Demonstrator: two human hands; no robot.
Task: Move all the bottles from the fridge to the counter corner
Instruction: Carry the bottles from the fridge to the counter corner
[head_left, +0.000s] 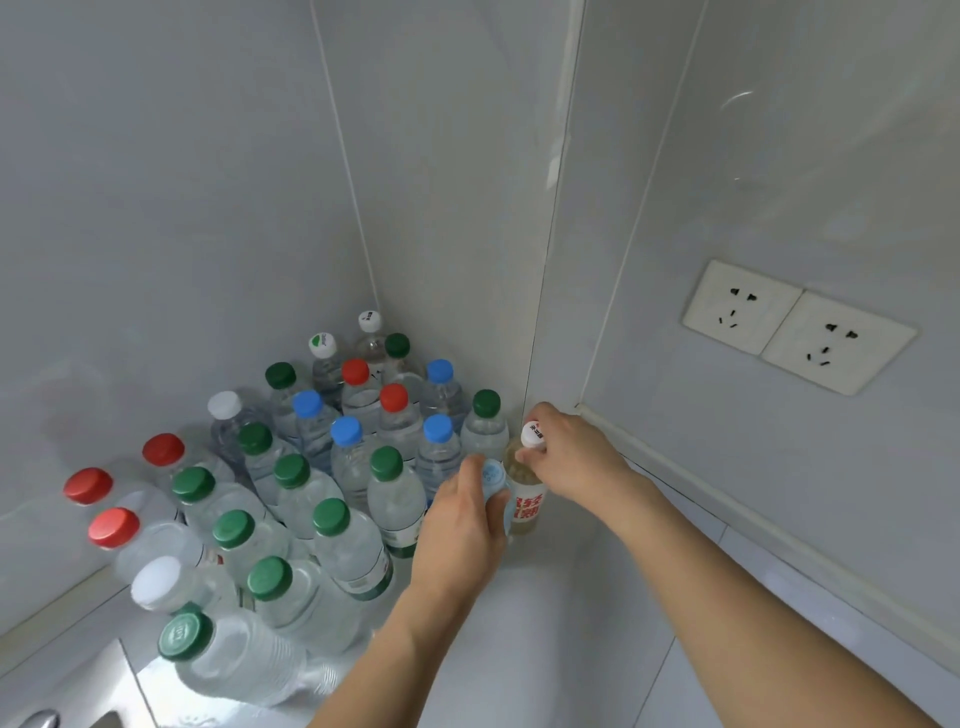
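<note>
Left hand: fingers curled round a pale-blue-capped bottle
Right hand: fingers pinching the neck of the yellowish bottle
Bottles: both upright beside the bottle cluster in the table corner

Each hand grips a bottle beside clustered bottles.

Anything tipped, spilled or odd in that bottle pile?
No spill or tipped bottle visible. Odd one out: the yellowish bottle with red print, held by the right hand, among clear water bottles. Left hand grips a pale-blue-capped bottle.
</note>
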